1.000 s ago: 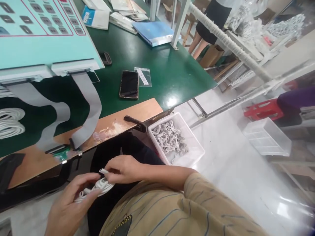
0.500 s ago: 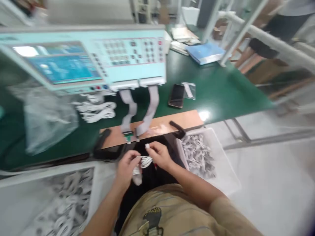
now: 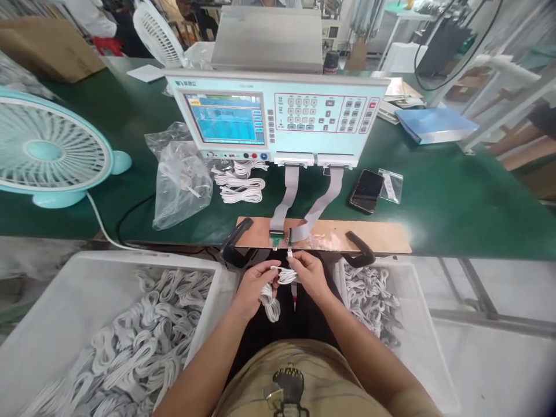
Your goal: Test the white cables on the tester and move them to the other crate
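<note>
A bundled white cable [image 3: 271,304] hangs from my left hand [image 3: 255,288], whose fingers are closed around it near one end. My right hand [image 3: 311,277] pinches the white plug [image 3: 290,253] at the cable's other end. That plug is up against the small connector at the board edge, though I cannot tell if it is fully seated. Beside it a green circuit board [image 3: 277,240] sits at the end of a grey ribbon cable [image 3: 290,194]. A second ribbon cable [image 3: 324,201] runs down to the connector above my right hand.
A tester with a screen [image 3: 321,142] stands on the green table [image 3: 208,223]. Black clamps [image 3: 361,250] hold a wooden strip [image 3: 382,234]. White bins of cables stand left [image 3: 204,313] and right [image 3: 428,330]. A phone [image 3: 367,191], plastic bag [image 3: 182,185] and fan [image 3: 47,147] lie around.
The head view has swung left, bringing the fan into sight. My hands have moved up toward the board edge, and the plug in my right hand now meets the connector there.
</note>
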The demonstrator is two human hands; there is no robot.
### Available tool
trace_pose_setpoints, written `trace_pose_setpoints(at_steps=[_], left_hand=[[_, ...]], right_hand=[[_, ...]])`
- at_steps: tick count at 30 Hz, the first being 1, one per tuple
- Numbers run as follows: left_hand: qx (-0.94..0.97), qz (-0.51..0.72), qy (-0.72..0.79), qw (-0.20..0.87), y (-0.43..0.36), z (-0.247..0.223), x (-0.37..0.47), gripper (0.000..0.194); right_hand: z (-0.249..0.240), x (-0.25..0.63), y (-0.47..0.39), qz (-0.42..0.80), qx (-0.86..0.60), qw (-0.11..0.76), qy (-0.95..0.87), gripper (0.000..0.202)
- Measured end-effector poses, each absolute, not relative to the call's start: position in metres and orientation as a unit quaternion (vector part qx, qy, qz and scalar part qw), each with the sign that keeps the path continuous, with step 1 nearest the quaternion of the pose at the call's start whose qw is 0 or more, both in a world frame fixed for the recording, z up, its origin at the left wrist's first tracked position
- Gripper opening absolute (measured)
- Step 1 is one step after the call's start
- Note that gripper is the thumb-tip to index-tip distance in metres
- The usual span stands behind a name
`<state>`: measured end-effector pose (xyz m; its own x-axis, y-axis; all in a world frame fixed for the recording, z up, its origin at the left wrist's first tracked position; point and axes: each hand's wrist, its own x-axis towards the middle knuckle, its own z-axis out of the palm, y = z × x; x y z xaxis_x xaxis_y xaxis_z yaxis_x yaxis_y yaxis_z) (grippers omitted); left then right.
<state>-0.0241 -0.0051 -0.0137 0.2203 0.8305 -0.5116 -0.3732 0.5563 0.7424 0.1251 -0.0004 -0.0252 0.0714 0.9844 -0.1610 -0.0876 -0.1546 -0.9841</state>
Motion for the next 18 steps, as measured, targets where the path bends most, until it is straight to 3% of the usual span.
trace_pose_setpoints(at_steps=[5,18], left_hand=[[0.338,0.404,0.549,0.65,0.003,-0.01,-0.022,0.021],[0.409,0.398,0.513,0.641,0.021,-0.006,-0.028,0.02]], right_hand=[[-0.018,0.12,-0.001,0.582,-0.534,0.498,-0.357,0.021],[-0.017,0.114,0.006,0.65,-0.507,0.519,-0.224,0.02]])
